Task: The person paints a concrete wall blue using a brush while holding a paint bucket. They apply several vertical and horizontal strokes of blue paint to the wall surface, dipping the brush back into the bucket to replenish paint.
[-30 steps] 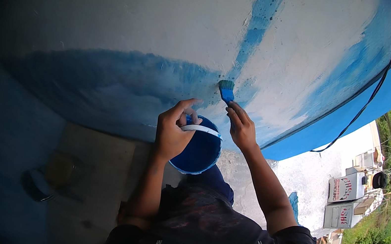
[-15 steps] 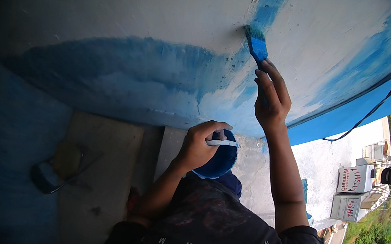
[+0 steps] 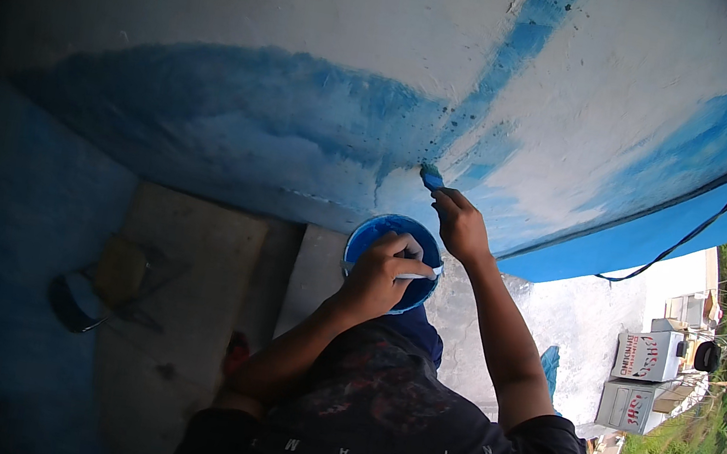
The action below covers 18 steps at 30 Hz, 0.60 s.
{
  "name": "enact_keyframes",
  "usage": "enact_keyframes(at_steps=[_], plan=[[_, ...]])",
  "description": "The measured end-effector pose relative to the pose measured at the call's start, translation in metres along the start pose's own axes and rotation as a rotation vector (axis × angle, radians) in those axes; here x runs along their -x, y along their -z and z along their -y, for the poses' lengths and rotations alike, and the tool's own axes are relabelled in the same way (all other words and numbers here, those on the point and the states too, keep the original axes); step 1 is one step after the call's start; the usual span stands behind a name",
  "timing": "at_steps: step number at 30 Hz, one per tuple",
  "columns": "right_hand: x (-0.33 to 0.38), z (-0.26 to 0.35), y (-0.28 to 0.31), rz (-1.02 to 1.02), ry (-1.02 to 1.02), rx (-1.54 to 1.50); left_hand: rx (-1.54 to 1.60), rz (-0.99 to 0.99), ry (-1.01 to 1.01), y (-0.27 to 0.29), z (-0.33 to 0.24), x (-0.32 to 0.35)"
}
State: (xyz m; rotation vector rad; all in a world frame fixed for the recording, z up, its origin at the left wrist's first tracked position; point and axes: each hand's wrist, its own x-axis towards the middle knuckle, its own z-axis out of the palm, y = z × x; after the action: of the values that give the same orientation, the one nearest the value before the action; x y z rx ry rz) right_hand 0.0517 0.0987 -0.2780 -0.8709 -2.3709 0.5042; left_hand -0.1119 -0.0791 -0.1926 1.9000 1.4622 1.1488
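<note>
- Overhead: one large curved white surface (image 3: pixel 319 16), partly painted blue; one broad blue band runs across it and one narrower blue stripe crosses it from the upper right down to the centre.
- Below: concrete slabs (image 3: pixel 189 277) form the floor; two box-shaped units (image 3: pixel 644 378) stand at lower right, one above the other; one black cable (image 3: pixel 707 229) hangs along the blue edge at right.
- One round blue paint bucket (image 3: pixel 381 234), inside coated blue, is held up just below the surface, near the centre of the view.
- Left hand (image 3: pixel 380 276): fingers clamped over the bucket's near rim and its pale handle.
- Right hand (image 3: pixel 462 222): raised just right of the bucket, fingers closed together on one brush.
- One paintbrush (image 3: pixel 431 179), blue-loaded, small; its tip touches the surface where the stripe meets the band.
- Count: one bucket, one brush, two hands, both the person's own.
</note>
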Motion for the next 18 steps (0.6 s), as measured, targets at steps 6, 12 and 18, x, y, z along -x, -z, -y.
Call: enact_keyframes(at_steps=[6, 12, 18], plan=[[-0.052, 0.064, 0.095, -0.444, 0.149, 0.063, -0.024, -0.111, 0.136, -0.007, 0.01, 0.005], [-0.039, 0.05, 0.059, -0.589, 0.213, 0.183, -0.158, 0.121, 0.162, -0.013, 0.031, 0.025], [0.014, 0.006, -0.025, -0.301, 0.087, 0.155, -0.149, 0.217, 0.113, -0.01, 0.024, 0.029]])
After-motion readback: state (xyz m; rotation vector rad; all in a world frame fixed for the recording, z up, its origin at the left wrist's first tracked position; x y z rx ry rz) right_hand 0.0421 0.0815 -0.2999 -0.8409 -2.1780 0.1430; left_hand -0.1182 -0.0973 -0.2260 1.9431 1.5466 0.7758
